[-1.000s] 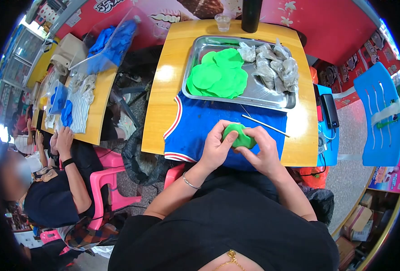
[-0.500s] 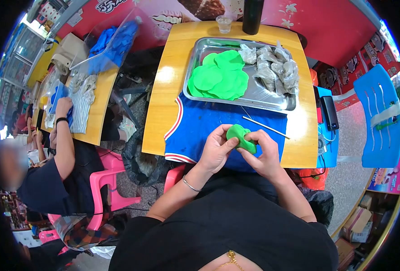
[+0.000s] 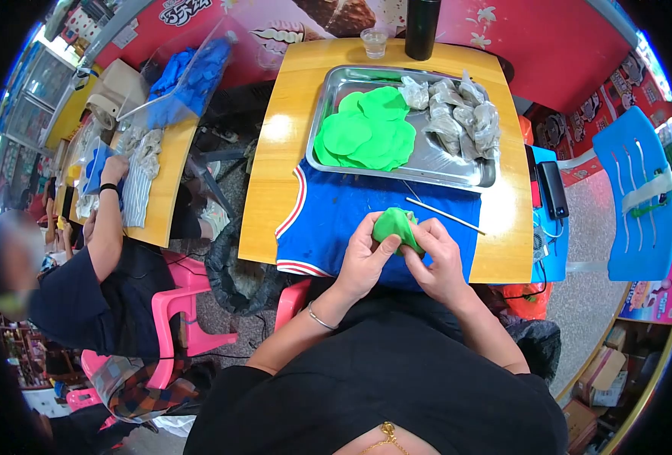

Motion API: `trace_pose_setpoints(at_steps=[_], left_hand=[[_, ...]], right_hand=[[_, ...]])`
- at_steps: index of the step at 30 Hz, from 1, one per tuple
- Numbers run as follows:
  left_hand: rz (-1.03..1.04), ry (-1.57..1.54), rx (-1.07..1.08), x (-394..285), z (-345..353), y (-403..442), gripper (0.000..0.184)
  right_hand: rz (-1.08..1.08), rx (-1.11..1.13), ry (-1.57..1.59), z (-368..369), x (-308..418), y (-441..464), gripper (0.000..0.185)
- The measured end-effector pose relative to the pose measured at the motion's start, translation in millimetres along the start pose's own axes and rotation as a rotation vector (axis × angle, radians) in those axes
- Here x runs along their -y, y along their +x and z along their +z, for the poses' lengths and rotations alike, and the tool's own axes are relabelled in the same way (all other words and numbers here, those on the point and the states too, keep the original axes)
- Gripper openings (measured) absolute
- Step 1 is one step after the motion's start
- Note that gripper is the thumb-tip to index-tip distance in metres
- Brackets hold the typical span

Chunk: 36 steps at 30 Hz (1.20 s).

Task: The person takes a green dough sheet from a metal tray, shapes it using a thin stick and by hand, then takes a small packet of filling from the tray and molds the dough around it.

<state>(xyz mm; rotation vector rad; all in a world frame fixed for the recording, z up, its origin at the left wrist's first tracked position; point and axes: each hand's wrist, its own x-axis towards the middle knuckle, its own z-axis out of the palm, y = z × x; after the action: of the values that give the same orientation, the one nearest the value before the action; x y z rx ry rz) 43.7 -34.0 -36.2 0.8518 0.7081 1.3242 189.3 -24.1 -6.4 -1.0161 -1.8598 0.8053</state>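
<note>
Between my hands, above the near edge of the table, is a folded green fabric piece (image 3: 394, 224). My left hand (image 3: 363, 256) pinches its left side, thumb in front. On its right side, the fingers of my right hand (image 3: 439, 264) close on the edge. What lies inside the fold is hidden. Under my hands a blue cloth with red and white trim (image 3: 328, 220) covers part of the table. A thin stick (image 3: 446, 215) lies on that cloth, just beyond my right hand. Farther off, flat green rounded pieces (image 3: 370, 130) lie piled in a metal tray (image 3: 397, 176).
Small clear bags with greyish contents (image 3: 461, 114) fill the tray's right side. A cup (image 3: 375, 43) and a black bottle (image 3: 422, 30) stand at the table's back. At left, a co-worker's hand (image 3: 114, 168) handles blue material. A blue chair (image 3: 635, 197) stands right.
The green piece has shifted slightly left and looks more folded over. My right hand has drawn in closer to my left. The co-worker's hand has moved up a little.
</note>
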Motion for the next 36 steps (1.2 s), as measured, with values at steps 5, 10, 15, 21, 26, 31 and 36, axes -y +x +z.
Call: trace_pose_setpoints(at_steps=[5,10,15,21,26,31,36], left_hand=[[0.032,0.092,0.059,-1,-12,0,0.031],[0.037,-0.02,0.045,1,-8,0,0.031],[-0.015,-0.103,0.026,-3,-5,0,0.03],[-0.005,-0.053,0.063,-2,-4,4,0.029],[0.01,-0.03,0.052,-1,-3,3,0.029],[0.042,0.042,0.047,0,-4,3,0.027],[0.031,0.135,0.032,-1,-2,3,0.024]], right_hand=[[0.001,0.128,0.022,-8,-1,4,0.033],[0.082,0.005,0.182,-5,0,-3,0.035],[0.044,-0.021,0.074,-6,5,-2,0.038],[0.059,-0.102,0.125,-3,8,-4,0.039],[0.022,-0.078,0.035,-7,9,0,0.036],[0.072,-0.026,0.041,-7,11,-1,0.032],[-0.003,-0.015,-0.057,-11,7,-4,0.032]])
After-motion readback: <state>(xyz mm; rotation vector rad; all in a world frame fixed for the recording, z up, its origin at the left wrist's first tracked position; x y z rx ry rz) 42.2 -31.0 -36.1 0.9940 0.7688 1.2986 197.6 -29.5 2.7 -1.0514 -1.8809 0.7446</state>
